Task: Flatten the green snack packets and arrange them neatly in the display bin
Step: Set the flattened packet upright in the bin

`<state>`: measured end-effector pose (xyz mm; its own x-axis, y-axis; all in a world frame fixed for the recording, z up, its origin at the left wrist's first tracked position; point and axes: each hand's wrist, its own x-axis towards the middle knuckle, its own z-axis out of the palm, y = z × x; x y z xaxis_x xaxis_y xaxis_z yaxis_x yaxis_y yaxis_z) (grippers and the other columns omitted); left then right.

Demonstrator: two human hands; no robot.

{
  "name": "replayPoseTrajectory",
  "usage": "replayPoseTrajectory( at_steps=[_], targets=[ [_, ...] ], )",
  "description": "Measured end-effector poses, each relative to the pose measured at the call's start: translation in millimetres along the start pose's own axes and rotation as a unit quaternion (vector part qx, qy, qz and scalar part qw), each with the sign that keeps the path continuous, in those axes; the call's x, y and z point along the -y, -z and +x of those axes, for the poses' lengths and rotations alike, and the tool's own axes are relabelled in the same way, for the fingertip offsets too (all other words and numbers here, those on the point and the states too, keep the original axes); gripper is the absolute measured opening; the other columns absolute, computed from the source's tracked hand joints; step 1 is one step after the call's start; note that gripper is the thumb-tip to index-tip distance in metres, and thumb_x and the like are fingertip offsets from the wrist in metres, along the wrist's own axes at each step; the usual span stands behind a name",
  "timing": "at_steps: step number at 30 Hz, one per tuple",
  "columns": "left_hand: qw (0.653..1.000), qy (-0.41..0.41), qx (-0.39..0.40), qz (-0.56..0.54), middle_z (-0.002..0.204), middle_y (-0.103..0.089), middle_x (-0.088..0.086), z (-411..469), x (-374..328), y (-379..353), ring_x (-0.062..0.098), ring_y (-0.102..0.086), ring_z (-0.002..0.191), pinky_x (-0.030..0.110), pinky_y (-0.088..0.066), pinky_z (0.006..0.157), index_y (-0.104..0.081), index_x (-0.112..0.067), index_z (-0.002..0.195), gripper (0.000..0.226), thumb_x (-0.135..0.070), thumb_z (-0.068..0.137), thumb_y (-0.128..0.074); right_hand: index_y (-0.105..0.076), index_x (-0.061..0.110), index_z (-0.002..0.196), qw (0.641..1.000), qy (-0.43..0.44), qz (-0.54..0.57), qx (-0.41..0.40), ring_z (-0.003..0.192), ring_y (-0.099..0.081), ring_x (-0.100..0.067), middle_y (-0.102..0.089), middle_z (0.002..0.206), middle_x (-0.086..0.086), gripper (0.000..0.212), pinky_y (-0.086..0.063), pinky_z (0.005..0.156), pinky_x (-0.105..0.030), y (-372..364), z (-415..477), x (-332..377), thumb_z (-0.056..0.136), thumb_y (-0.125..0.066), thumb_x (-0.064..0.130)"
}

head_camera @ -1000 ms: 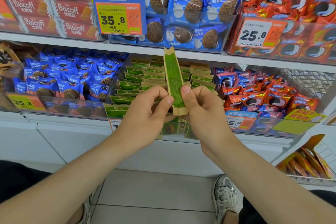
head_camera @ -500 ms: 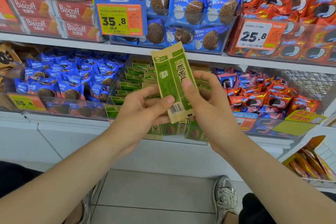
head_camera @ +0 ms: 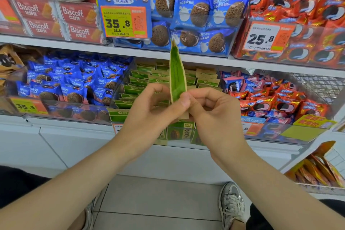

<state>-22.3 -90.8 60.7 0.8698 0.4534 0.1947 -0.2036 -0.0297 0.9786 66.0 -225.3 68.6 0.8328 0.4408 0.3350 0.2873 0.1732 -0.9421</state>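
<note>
Head view: both hands, left [head_camera: 149, 110] and right [head_camera: 212, 115], pinch the green packet [head_camera: 177, 74] upright, edge-on, tip upward.

Left hand [head_camera: 149, 110] and right hand [head_camera: 214, 115] bare, left forearm [head_camera: 74, 183] and right forearm [head_camera: 270, 183] bare to the frame edge. Right sneaker [head_camera: 231, 205]: grey-white mesh, white laces, pale sole, scuffed. Black garment [head_camera: 291, 216] just right of that sneaker. More black fabric [head_camera: 16, 186] far left of it. Sliver of second grey shoe [head_camera: 89, 213] left of the sneaker, mostly hidden.
</note>
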Motion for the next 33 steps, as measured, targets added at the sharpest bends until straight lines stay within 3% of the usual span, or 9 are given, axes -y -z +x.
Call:
replayPoseTrajectory(
  at_steps=[6, 11, 14, 17, 20, 23, 26, 29, 33],
  targets=[
    [0.994, 0.042, 0.089, -0.048, 0.112, -0.08, 0.017, 3.9, -0.2, 4.9, 0.036, -0.079, 0.099, 0.037, -0.065, 0.083, -0.06, -0.014, 0.141, 0.046, -0.004, 0.096, -0.067, -0.082, 0.014, 0.092, 1.0, -0.011, 0.004, -0.021, 0.084, -0.076, -0.026, -0.081, 0.086, -0.008, 0.007, -0.064, 0.081, -0.049, 4.9, 3.1, -5.9, 0.095, -0.078, 0.009],
    [0.994, 0.044, 0.098, 0.005, 0.107, -0.082, 0.012, 4.2, -0.2, 10.5, 0.03, -0.08, 0.098, 0.036, -0.067, 0.079, -0.066, -0.015, 0.135, 0.038, -0.005, 0.098, -0.069, -0.082, 0.014, 0.091, 0.999, -0.033, 0.001, -0.013, 0.077, -0.074, -0.023, -0.08, 0.085, -0.011, 0.008, -0.063, 0.073, -0.04, 3.1, 2.0, -6.0, 0.095, -0.077, 0.009],
    [0.998, 0.025, 0.046, 0.02, 0.105, -0.081, 0.007, 9.5, -3.2, 16.0, 0.024, -0.079, 0.099, 0.04, -0.066, 0.084, -0.07, -0.007, 0.116, 0.027, -0.017, 0.092, -0.074, -0.081, 0.01, 0.093, 0.997, -0.04, -0.038, 0.056, 0.078, -0.076, -0.035, -0.08, 0.084, -0.015, 0.005, -0.064, 0.068, -0.044, 10.8, 7.2, 3.7, 0.095, -0.077, 0.01],
    [0.998, 0.038, -0.013, -0.055, 0.104, -0.077, 0.006, 15.9, -2.7, 18.2, 0.021, -0.076, 0.097, 0.047, -0.063, 0.092, -0.057, -0.005, 0.11, 0.028, -0.03, 0.1, -0.065, -0.081, 0.009, 0.093, 0.977, -0.08, -0.055, 0.188, 0.068, -0.073, -0.022, -0.08, 0.082, -0.011, 0.007, -0.057, 0.058, -0.032, 20.6, 11.2, 12.6, 0.096, -0.075, 0.01],
    [0.993, 0.058, -0.027, -0.102, 0.101, -0.07, 0.011, 15.3, -6.8, 16.4, 0.023, -0.072, 0.091, 0.046, -0.064, 0.077, -0.056, -0.016, 0.111, 0.02, -0.035, 0.107, -0.056, -0.082, 0.009, 0.091, 0.962, -0.108, -0.05, 0.247, 0.059, -0.063, -0.014, -0.077, 0.077, -0.008, 0.008, -0.044, 0.05, -0.025, 24.8, 12.4, 17.8, 0.094, -0.077, 0.014],
    [0.999, 0.011, -0.008, -0.03, 0.09, -0.069, 0.004, 8.8, -5.6, 11.2, 0.018, -0.071, 0.08, 0.04, -0.062, 0.067, -0.054, -0.013, 0.099, 0.026, -0.038, 0.106, -0.057, -0.078, 0.001, 0.085, 0.974, -0.082, -0.061, 0.201, 0.054, -0.062, -0.021, -0.076, 0.073, -0.012, 0.021, -0.046, 0.048, -0.026, 19.3, 13.8, 16.5, 0.093, -0.079, 0.021],
    [0.992, -0.079, 0.014, 0.097, 0.082, -0.057, -0.004, 4.5, 3.7, 2.6, 0.012, -0.057, 0.076, 0.044, -0.057, 0.065, -0.054, -0.015, 0.094, 0.026, -0.037, 0.108, -0.051, -0.07, 0.01, 0.084, 0.981, 0.013, -0.16, 0.11, 0.061, -0.065, -0.033, -0.071, 0.068, -0.009, 0.027, -0.057, 0.055, -0.045, 11.4, 13.5, 4.1, 0.094, -0.08, 0.033],
    [0.981, -0.122, 0.022, 0.149, 0.076, -0.046, -0.006, 5.6, 8.4, -0.2, 0.008, -0.044, 0.069, 0.029, -0.04, 0.061, -0.05, -0.01, 0.092, 0.029, -0.028, 0.113, -0.046, -0.058, 0.018, 0.089, 0.959, 0.084, -0.252, 0.101, 0.055, -0.053, -0.021, -0.058, 0.061, -0.001, 0.022, -0.047, 0.054, -0.045, 6.0, 6.6, -5.3, 0.104, -0.065, 0.033],
    [0.968, -0.148, 0.052, 0.195, 0.076, -0.049, -0.011, 7.2, 7.6, 4.2, 0.004, -0.045, 0.069, 0.021, -0.038, 0.062, -0.052, -0.013, 0.09, 0.028, -0.026, 0.114, -0.047, -0.056, 0.019, 0.086, 0.96, 0.102, -0.241, 0.101, 0.06, -0.046, -0.007, -0.05, 0.065, 0.01, 0.028, -0.04, 0.056, -0.037, 2.0, 7.2, -10.2, 0.112, -0.051, 0.029]
  ],
)
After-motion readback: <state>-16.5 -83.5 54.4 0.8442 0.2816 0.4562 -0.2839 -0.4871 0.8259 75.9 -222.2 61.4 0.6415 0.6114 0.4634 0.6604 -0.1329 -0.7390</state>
